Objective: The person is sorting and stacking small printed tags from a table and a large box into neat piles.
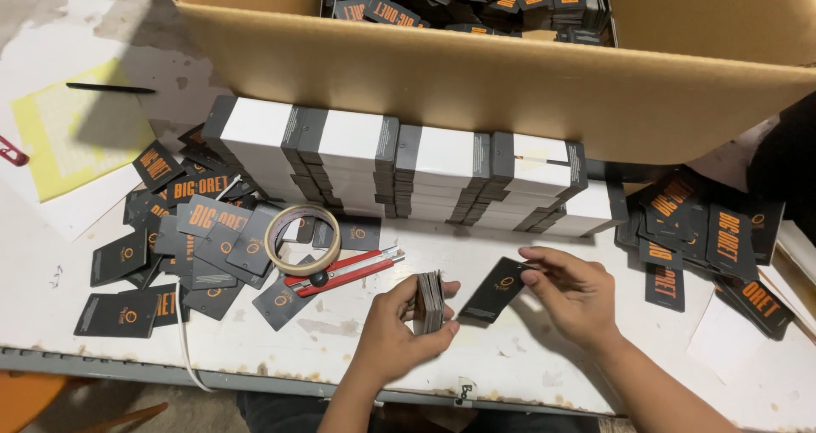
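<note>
- The left hand (398, 327) reached up from the lower edge with its forearm angled right, fingers curled around a small upright stack of black cardboard tags (430, 300), thumb over its top edge.
- The right hand (571, 290) came in from the lower right, wrist bent inward, pinching a single black rectangular tag with an orange emblem (495, 289) between thumb and fingertips; the tag lay tilted, just beside the stack.
- Both hands hovered low over the worn white tabletop (510, 356).
- A red-handled utility knife (344, 271) and a roll of clear tape (303, 238) lay just left of the left hand.
- Loose black tags (183, 237) lay scattered at left, more at right (705, 237).
- Tall rows of stacked tags with white faces (399, 174) stood behind, against a brown cardboard box (476, 80).
</note>
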